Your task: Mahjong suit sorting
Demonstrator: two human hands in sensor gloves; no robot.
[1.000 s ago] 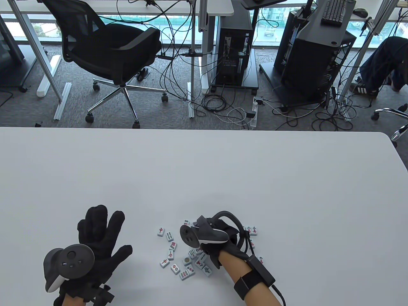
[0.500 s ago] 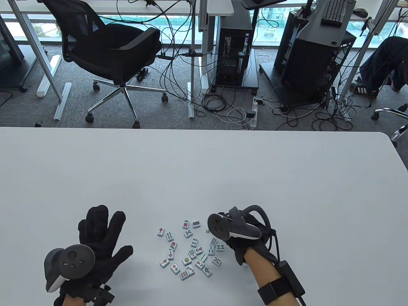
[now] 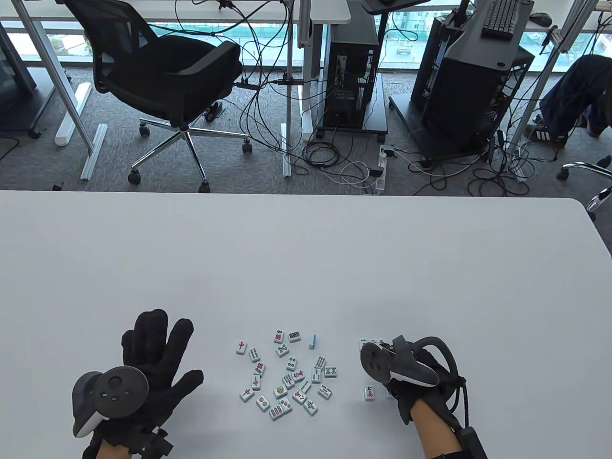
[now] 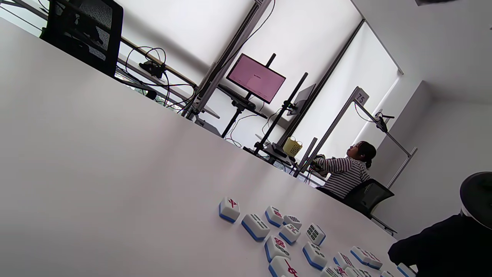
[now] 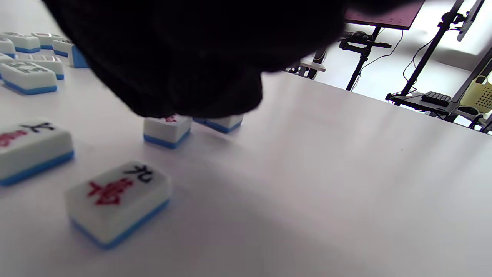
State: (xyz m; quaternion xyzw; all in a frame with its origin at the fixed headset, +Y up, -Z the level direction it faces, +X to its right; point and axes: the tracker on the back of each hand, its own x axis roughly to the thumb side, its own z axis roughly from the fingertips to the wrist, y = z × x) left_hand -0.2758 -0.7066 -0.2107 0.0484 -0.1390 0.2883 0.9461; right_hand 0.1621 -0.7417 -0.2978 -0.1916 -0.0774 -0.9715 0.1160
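Small white mahjong tiles with blue backs lie face up in a loose cluster [image 3: 287,377] near the table's front edge; the left wrist view shows them too [image 4: 284,234]. One tile [image 3: 313,340] stands on its edge behind the cluster. My left hand [image 3: 158,354] lies flat on the table, fingers spread, left of the cluster and touching no tile. My right hand [image 3: 411,373] is right of the cluster over a few character tiles [image 3: 369,392]. Its glove [image 5: 184,57] comes down onto the tops of two tiles [image 5: 168,130]. Whether it grips one is hidden.
The white table [image 3: 306,267] stretches far behind and to both sides. A nine-character tile [image 5: 119,200] lies close in front of my right wrist. Beyond the table's far edge are an office chair [image 3: 162,76], cables and computer stands. A seated person [image 4: 346,173] shows in the left wrist view.
My right hand has moved from over the cluster to the right, uncovering several tiles, and now sits over the character tiles. My left hand has barely shifted.
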